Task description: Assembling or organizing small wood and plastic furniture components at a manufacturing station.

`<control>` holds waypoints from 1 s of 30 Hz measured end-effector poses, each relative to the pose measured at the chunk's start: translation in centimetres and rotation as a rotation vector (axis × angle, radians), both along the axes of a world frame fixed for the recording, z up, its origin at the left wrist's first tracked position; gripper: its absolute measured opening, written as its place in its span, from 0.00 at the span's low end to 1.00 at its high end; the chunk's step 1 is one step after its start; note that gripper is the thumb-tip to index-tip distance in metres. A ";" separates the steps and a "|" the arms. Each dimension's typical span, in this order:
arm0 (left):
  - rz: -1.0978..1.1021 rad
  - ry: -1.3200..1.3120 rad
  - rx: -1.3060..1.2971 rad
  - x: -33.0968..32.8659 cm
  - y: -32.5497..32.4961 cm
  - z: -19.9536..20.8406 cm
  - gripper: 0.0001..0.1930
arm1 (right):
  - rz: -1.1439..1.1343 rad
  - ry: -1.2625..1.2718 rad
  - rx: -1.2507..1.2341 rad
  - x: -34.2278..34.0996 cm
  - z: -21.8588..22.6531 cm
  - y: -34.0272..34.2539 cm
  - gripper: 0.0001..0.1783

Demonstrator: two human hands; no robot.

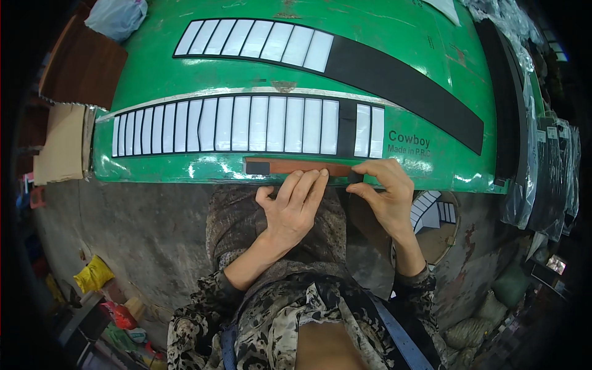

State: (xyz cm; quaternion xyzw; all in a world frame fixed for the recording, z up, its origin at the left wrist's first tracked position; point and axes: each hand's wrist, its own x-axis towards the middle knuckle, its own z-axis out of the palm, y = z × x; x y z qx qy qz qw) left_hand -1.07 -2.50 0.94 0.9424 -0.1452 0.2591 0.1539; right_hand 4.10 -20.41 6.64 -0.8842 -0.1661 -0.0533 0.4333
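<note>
A narrow brown strip [287,167] lies along the near edge of the green table, with a dark grey block [258,168] at its left end. The fingertips of my left hand [293,206] press on the strip; its fingers are stretched and the thumb sits apart. At the strip's right end, my right hand [390,191] pinches a small black piece [355,177] between thumb and forefinger. Just beyond lies a long black strip with white rectangular panels [240,123], one black gap showing near its right end. Farther back rests a second black strip [401,77], panelled only on its left part.
The green tabletop [450,176] ends close to my waist. Cardboard [61,145] and brown boards [83,58] stand at the left, below a plastic bag [116,17]. Plastic-wrapped black pieces [546,166] hang at the right. Below the table's right side, a round container [441,237] holds panelled pieces.
</note>
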 end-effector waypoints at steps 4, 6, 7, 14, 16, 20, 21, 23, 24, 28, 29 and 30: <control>-0.013 -0.036 0.075 0.2 0.2 -0.1 0.19 | 0.051 -0.124 -0.135 0.7 -0.1 0.3 0.18; -0.020 -0.029 0.070 0.2 0.4 -0.1 0.20 | 0.048 -0.128 -0.153 0.9 -0.2 0.5 0.18; -0.022 -0.026 0.068 0.2 0.4 -0.2 0.20 | 0.049 -0.123 -0.162 0.9 -0.1 0.6 0.17; -0.006 -0.016 0.041 0.2 0.3 -0.6 0.19 | 0.087 -0.130 -0.227 1.3 0.1 0.9 0.17; -0.019 -0.024 0.046 0.2 0.4 -0.5 0.19 | 0.092 -0.135 -0.237 1.4 0.3 1.1 0.17; -0.015 -0.010 0.038 0.2 0.4 -0.5 0.19 | 0.093 -0.124 -0.249 1.5 0.4 1.2 0.17; -0.011 -0.009 0.030 0.1 0.4 -0.6 0.20 | 0.094 -0.123 -0.250 1.6 0.4 1.2 0.17; -0.008 -0.008 0.021 0.1 0.4 -0.7 0.21 | 0.093 -0.120 -0.251 1.6 0.3 1.2 0.17; -0.008 -0.009 0.020 0.1 0.3 -0.7 0.21 | 0.094 -0.116 -0.248 1.6 0.3 1.2 0.17; -0.013 -0.013 0.043 0.2 0.4 -0.5 0.18 | 0.094 -0.111 -0.246 1.6 0.2 1.2 0.17; -0.014 -0.009 0.044 0.2 0.4 -0.5 0.18 | 0.093 -0.111 -0.248 1.6 0.2 1.2 0.17; -0.014 -0.006 0.045 0.2 0.4 -0.5 0.18 | 0.093 -0.109 -0.248 1.6 0.2 1.2 0.17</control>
